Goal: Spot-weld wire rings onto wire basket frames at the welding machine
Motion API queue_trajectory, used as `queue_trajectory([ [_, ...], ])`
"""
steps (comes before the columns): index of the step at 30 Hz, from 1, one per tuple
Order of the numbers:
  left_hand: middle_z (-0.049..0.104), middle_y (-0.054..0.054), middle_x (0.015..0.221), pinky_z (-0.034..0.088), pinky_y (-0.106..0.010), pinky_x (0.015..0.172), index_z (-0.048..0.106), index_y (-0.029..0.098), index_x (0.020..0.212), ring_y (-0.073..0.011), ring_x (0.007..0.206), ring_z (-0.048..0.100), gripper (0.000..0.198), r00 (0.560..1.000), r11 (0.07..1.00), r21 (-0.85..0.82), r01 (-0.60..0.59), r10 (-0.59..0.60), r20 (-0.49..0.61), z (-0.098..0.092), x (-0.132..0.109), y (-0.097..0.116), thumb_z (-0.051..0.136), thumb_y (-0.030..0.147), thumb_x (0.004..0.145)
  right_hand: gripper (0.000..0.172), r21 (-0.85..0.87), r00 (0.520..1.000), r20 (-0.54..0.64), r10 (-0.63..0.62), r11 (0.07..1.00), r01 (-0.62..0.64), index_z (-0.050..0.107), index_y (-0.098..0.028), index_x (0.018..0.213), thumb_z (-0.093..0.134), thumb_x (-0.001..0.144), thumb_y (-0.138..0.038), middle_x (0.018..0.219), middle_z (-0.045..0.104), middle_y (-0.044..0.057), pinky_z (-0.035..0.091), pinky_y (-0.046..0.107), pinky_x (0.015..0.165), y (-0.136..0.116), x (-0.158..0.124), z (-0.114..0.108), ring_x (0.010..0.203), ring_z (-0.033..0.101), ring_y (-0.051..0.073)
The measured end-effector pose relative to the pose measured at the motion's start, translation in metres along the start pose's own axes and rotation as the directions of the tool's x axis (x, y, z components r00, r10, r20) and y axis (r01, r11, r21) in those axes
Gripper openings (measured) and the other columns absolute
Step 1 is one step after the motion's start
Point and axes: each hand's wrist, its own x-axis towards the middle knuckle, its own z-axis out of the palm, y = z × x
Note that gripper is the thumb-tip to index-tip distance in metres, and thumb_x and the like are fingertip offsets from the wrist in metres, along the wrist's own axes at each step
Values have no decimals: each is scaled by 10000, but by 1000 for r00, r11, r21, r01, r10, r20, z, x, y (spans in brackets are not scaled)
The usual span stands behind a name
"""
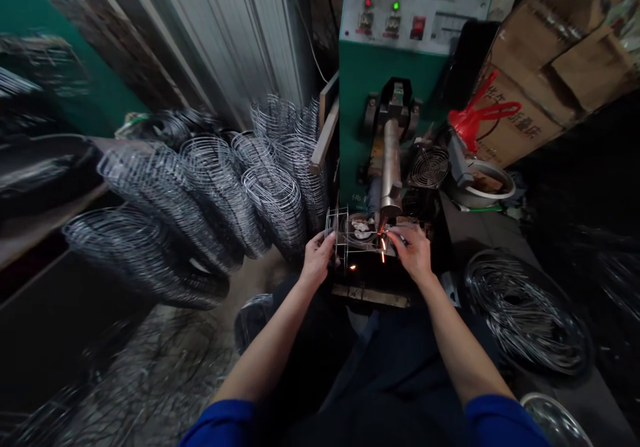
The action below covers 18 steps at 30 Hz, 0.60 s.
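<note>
My left hand [317,259] is closed on the side of a small wire frame [343,219] made of thin metal rods. The frame reaches right, under the steel arm [391,167] of a green spot welder [357,107]. Orange sparks [383,250] fall from the electrode tip, where the metal glows. Just right of the tip, my right hand [414,252] is pinched, thumb against fingers. What those fingertips grip is too small to make out. Dim light hides the far end of the frame.
Tall stacks of wire rings [273,194] stand close on the left. At right are a coil of wire rings [525,314], a metal bowl [483,197], a red plastic item [467,127] and cardboard boxes [540,94]. A bar [325,137] juts out beside the welder.
</note>
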Motion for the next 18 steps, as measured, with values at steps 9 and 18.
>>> queue_trajectory([
  [9,483,77,519,418,-205,367,661,131,1024,-70,377,433,511,996,1000,5,-26,26,-90,-28,-35,22,830,471,682,395,150,888,9,459,878,-455,736,-169,922,628,847,-542,920,762,96,530,359,830,47,-55,-43,872,682,237],
  [18,607,8,642,446,-236,468,687,121,1057,-97,476,518,420,990,989,67,-131,134,-40,-35,-71,27,818,374,749,550,-481,602,503,620,779,-402,778,-195,956,537,704,-620,772,744,119,509,407,677,142,-154,-35,710,675,301],
])
